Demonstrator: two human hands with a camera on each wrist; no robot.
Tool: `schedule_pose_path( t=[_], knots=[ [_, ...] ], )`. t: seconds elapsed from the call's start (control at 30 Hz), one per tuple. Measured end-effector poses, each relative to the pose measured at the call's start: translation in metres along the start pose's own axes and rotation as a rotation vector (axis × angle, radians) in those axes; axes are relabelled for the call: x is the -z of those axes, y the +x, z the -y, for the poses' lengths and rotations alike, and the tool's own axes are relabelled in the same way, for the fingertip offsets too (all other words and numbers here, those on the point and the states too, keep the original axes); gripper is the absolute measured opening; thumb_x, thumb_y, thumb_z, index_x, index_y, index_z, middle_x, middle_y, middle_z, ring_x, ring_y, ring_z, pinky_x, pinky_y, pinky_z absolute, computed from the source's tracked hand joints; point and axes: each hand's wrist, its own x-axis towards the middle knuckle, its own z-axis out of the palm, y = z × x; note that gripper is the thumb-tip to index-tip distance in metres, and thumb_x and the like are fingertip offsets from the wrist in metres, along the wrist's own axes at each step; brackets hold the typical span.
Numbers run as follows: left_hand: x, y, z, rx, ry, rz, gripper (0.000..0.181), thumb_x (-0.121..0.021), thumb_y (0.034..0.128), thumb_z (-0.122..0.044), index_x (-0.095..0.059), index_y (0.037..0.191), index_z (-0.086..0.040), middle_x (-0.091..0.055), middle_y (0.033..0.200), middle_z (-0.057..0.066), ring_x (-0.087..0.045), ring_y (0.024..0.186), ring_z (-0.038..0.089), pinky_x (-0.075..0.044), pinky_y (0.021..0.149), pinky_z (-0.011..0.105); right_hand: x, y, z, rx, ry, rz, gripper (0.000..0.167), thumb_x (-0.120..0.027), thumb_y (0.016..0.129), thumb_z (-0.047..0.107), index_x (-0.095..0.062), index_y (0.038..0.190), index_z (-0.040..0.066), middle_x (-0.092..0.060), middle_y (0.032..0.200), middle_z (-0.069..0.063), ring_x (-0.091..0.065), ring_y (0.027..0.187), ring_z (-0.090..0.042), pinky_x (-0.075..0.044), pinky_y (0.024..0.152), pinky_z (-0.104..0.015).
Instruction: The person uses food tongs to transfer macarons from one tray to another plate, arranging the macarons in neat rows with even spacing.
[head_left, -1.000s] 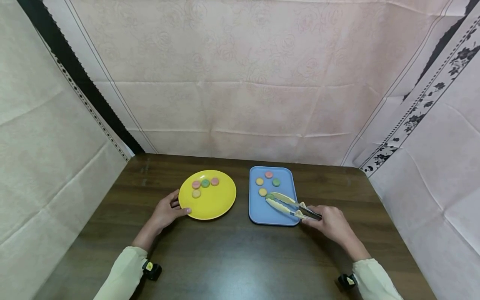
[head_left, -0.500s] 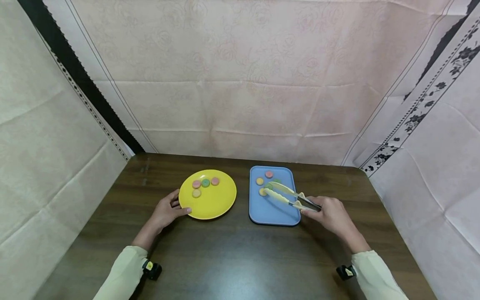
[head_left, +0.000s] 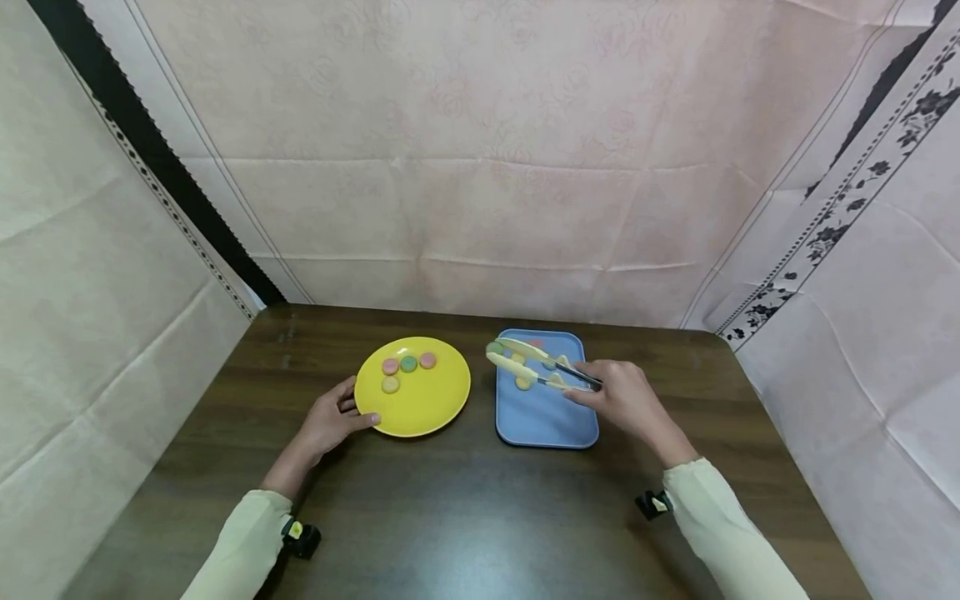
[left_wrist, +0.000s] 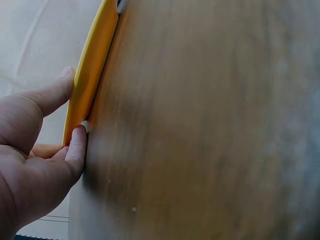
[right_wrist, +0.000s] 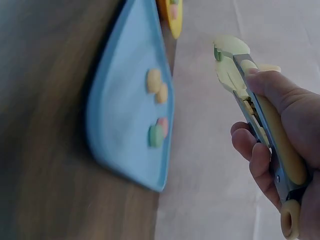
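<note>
My right hand (head_left: 624, 398) grips cream-tipped tongs (head_left: 551, 367), which pinch a green round piece (head_left: 495, 347) above the left edge of the blue tray (head_left: 546, 425). In the right wrist view the tongs (right_wrist: 272, 125) are raised off the tray, the green piece (right_wrist: 217, 54) between their tips. Two yellow pieces, a pink one and a green one (right_wrist: 156, 136) lie on the tray. My left hand (head_left: 330, 423) holds the left rim of the yellow plate (head_left: 420, 408), thumb on top and fingers at the edge. On that plate are two pink pieces, a green one (head_left: 408, 364) and a yellow one (head_left: 391, 384).
Both dishes stand on a dark wooden table (head_left: 465, 517), the plate left of the tray with a narrow gap between them. Pale cloth (head_left: 480, 208) hangs behind the table and along both sides.
The tongs have risen and moved left from the tray's middle with the green piece, and my right arm has followed. My left hand has stayed on the plate.
</note>
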Motion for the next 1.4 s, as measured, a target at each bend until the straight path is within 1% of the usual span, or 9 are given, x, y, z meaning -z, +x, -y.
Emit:
schedule_pose_path(
  t=[0.23,0.43,0.6,0.67,0.8,0.93,1.07,1.2,1.4],
  knots=[
    [0.001,-0.002,0.000,0.011,0.006,-0.004,0.095,-0.080,0.0914,-0.020,-0.019,0.162,0.000,-0.041,0.155,0.026,-0.053,0.134,0.040,-0.057,0.094,0.034,-0.008,0.028,0.027,0.102,-0.008,0.000,0.056,-0.083,0.087,0.036,-0.069,0.131,0.004,-0.074,0.081,-0.008,-0.041,0.055,-0.010,-0.037,0.049,-0.025],
    [-0.001,-0.002,-0.002,0.017,0.022,-0.016,0.094,-0.080,0.0913,-0.019,-0.020,0.162,0.000,-0.042,0.155,0.026,-0.053,0.134,0.040,-0.057,0.095,0.036,-0.020,0.046,0.044,0.197,-0.019,-0.003,0.051,-0.083,0.088,0.036,-0.073,0.127,0.006,-0.077,0.106,-0.010,-0.053,0.056,-0.014,-0.048,0.055,-0.031],
    [-0.001,-0.001,-0.002,0.013,0.021,-0.020,0.094,-0.080,0.0913,-0.019,-0.021,0.162,0.000,-0.042,0.155,0.025,-0.053,0.134,0.039,-0.056,0.097,0.036,-0.034,0.058,0.054,0.231,-0.050,0.030,0.045,-0.083,0.087,0.036,-0.077,0.121,0.008,-0.067,0.084,-0.003,-0.049,0.059,-0.012,-0.045,0.054,-0.028],
    [-0.002,-0.001,-0.002,0.012,0.018,-0.019,0.094,-0.080,0.0915,-0.020,-0.021,0.161,0.000,-0.042,0.155,0.025,-0.053,0.135,0.039,-0.055,0.098,0.038,-0.040,0.061,0.055,0.221,-0.054,0.045,0.048,-0.083,0.086,0.038,-0.076,0.122,0.008,-0.071,0.088,-0.005,-0.047,0.062,-0.010,-0.044,0.055,-0.026],
    [-0.001,0.000,-0.002,0.021,0.024,-0.023,0.095,-0.081,0.0910,-0.021,-0.021,0.161,0.001,-0.042,0.155,0.025,-0.052,0.136,0.039,-0.054,0.100,0.041,-0.054,0.067,0.058,0.221,-0.045,0.074,0.047,-0.082,0.087,0.039,-0.077,0.120,0.006,-0.078,0.101,-0.007,-0.054,0.071,-0.011,-0.046,0.073,-0.030],
    [0.000,0.000,-0.001,0.028,0.027,-0.024,0.095,-0.081,0.0908,-0.021,-0.021,0.162,0.001,-0.042,0.156,0.024,-0.052,0.136,0.039,-0.054,0.100,0.041,-0.066,0.071,0.062,0.233,-0.014,0.101,0.042,-0.083,0.087,0.036,-0.079,0.115,0.005,-0.079,0.101,-0.007,-0.061,0.071,-0.011,-0.036,0.088,-0.039],
    [0.000,0.000,-0.002,0.028,0.029,-0.025,0.096,-0.081,0.0905,-0.022,-0.021,0.161,0.001,-0.041,0.156,0.024,-0.052,0.136,0.039,-0.054,0.100,0.041,-0.076,0.072,0.065,0.205,0.008,0.140,0.041,-0.082,0.089,0.035,-0.078,0.116,0.005,-0.078,0.101,-0.008,-0.061,0.071,-0.010,-0.040,0.084,-0.035],
    [0.000,-0.001,-0.002,0.027,0.027,-0.022,0.096,-0.081,0.0906,-0.022,-0.020,0.161,0.001,-0.041,0.156,0.025,-0.052,0.135,0.039,-0.055,0.099,0.040,-0.086,0.072,0.066,0.172,0.007,0.174,0.042,-0.081,0.089,0.035,-0.077,0.119,0.006,-0.078,0.102,-0.008,-0.059,0.073,-0.011,-0.052,0.063,-0.029],
    [0.000,-0.001,-0.001,0.025,0.019,-0.023,0.096,-0.081,0.0906,-0.021,-0.020,0.161,0.001,-0.042,0.155,0.025,-0.052,0.135,0.039,-0.056,0.098,0.039,-0.095,0.073,0.065,0.171,0.016,0.188,0.041,-0.082,0.088,0.033,-0.077,0.118,0.006,-0.078,0.100,-0.009,-0.058,0.066,-0.009,-0.052,0.061,-0.028]
  ],
)
